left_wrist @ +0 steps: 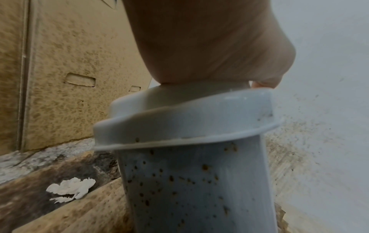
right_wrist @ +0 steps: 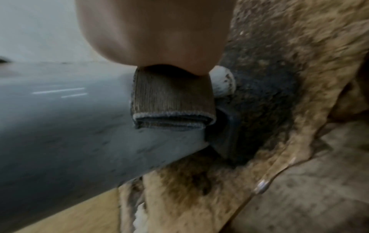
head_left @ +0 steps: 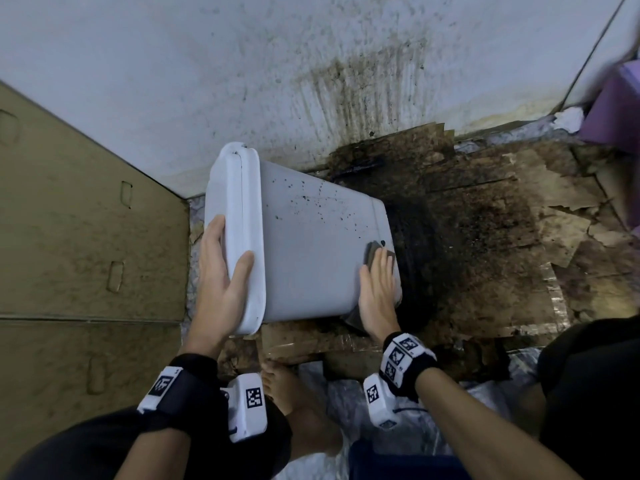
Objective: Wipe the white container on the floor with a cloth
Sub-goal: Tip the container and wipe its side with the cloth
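Container point(head_left: 311, 251) smooth glossy white plastic (dark-speckled); cloth point(right_wrist: 171, 100) ribbed knit fabric; cardboard point(head_left: 485, 216) matt, stained.

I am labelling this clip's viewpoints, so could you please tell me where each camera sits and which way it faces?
Head: worn on the head, looking down at the tilted white container; shows both forearms, left hand gripping its lid end, right hand pressing the cloth flat.
Left wrist: below the left hand, looking along the container toward the cardboard box.
Right wrist: under the right hand, facing the folded cloth on the container.
Shared: all three show the container; head and right wrist, the cloth.
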Tool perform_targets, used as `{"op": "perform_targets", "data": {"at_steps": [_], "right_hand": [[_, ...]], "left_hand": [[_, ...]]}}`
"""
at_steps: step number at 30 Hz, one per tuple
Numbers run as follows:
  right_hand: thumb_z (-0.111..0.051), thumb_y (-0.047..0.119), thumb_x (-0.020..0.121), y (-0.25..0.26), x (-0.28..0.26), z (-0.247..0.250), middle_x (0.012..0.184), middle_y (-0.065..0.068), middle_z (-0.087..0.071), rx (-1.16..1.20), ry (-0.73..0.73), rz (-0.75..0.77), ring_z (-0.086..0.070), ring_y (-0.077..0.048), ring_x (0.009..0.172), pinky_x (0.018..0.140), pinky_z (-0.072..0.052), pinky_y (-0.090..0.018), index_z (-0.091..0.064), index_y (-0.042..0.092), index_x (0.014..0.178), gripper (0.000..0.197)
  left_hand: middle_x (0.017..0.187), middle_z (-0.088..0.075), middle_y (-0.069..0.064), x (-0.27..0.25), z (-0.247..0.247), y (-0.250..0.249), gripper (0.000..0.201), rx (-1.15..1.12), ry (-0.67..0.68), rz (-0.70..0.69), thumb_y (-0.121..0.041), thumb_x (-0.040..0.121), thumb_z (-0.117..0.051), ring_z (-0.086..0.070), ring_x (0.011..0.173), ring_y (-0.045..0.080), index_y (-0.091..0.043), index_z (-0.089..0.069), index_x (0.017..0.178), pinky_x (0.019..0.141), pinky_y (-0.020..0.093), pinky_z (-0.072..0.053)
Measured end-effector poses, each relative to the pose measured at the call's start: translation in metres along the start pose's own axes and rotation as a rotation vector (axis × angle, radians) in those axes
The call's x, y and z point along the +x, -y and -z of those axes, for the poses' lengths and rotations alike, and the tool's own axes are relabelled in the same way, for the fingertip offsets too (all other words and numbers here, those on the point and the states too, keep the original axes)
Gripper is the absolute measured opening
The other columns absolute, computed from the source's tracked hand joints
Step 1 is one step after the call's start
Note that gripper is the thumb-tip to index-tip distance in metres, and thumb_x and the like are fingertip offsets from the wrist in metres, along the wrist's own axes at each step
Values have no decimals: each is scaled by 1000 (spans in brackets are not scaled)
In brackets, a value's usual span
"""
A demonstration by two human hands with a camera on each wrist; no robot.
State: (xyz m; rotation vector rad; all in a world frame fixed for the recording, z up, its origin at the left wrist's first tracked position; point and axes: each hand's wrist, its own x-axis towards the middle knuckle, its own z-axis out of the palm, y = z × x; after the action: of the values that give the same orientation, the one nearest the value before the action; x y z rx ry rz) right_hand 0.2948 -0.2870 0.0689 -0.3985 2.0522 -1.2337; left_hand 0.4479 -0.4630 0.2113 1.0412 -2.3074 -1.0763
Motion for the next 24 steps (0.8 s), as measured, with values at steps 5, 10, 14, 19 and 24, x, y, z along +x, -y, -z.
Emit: {"op": "perform_targets", "data": {"at_steps": [5,10,14,19,24], "right_hand": [[-10,51,105,52,-40,-28,169,9,21,-56,84,299,22,-1,153,125,16,-30,11,22,162,68],[-14,48,107,39,-39,-21,171,12,14,-82,112,415,15,-1,155,126,9,-29,5,22,164,65],[-17,41,110,-5,-10,-5,169,10,17,-71,23,271,15,-3,156,129,6,-33,6,18,163,62],[-21,25,113,-12,0,5,169,-1,17,59,16,-52,18,-12,156,125,13,-26,9,7,160,59],[-18,46,104,30,-31,-21,169,7,19,41,11,74,21,-3,154,126,14,-33,10,17,162,70]], "left_hand": [[169,-25,-3,-1,0,-3,78,14,2,8,-58,101,-48,-28,157,21,-20,-22,164,126,58,-28],[169,-25,-3,-1,-1,-2,74,12,16,-15,-57,103,-48,-28,157,24,-24,-23,163,124,60,-30],[169,-24,-5,-1,-3,-6,74,10,17,-3,-56,102,-48,-25,159,22,-23,-22,164,126,58,-27],[169,-24,-4,-2,-3,-13,76,26,17,-4,-54,101,-47,-23,159,20,-18,-22,164,128,56,-24],[170,-22,-5,-3,-2,-14,77,38,10,11,-53,102,-45,-23,159,18,-18,-20,165,129,54,-24]]}}
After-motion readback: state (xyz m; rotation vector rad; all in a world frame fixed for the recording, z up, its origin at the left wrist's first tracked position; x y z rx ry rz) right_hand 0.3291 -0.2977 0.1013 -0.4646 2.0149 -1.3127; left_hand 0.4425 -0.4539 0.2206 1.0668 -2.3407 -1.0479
